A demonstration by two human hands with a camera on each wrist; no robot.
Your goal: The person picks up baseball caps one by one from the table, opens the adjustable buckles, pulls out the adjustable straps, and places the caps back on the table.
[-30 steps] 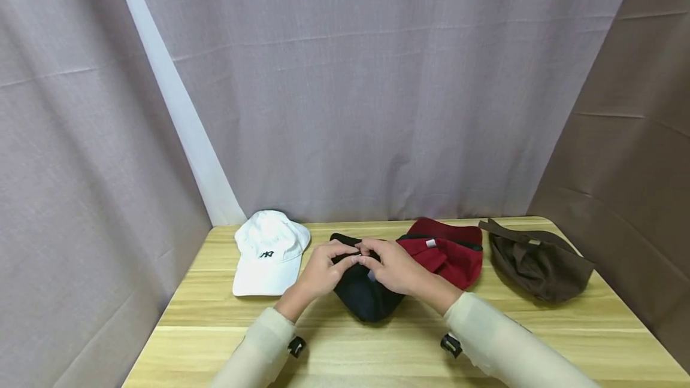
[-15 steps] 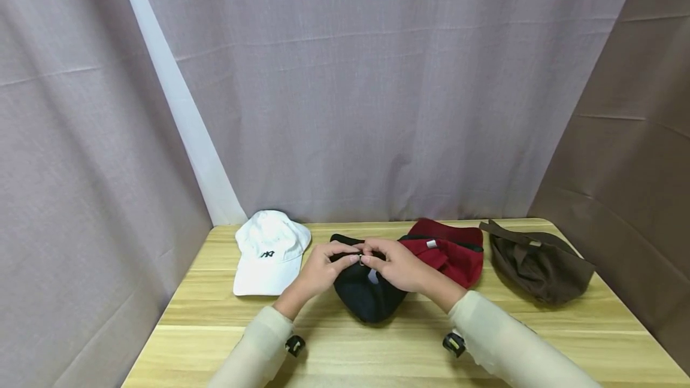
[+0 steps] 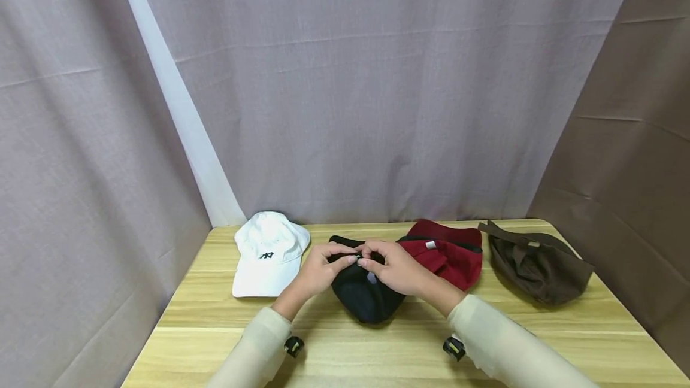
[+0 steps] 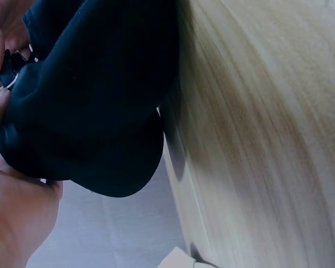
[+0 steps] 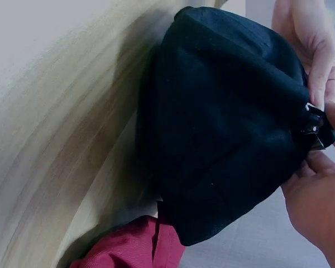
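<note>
A black cap (image 3: 363, 301) lies near the middle of the table with both hands at its back edge. My left hand (image 3: 322, 268) pinches the strap area there between thumb and forefinger. Facing it, my right hand (image 3: 398, 267) pinches the same spot, the fingertips of both hands almost meeting. Between them shows a small shiny buckle (image 5: 312, 128) on the cap's strap in the right wrist view. A pale label (image 3: 372, 278) shows inside the black cap by the right fingers. The fingers cover part of the strap.
On the left of the wooden table (image 3: 350, 358) sits a white cap (image 3: 269, 256) with a dark logo. A red cap (image 3: 447, 256) lies right beside the black one, and a brown cap (image 3: 541, 271) lies farther right. Grey curtain (image 3: 345, 106) hangs behind the table.
Both hands stay at the black cap's strap. Their fingertips shift slightly around the buckle, which shows more than one second ago. The other caps stay put.
</note>
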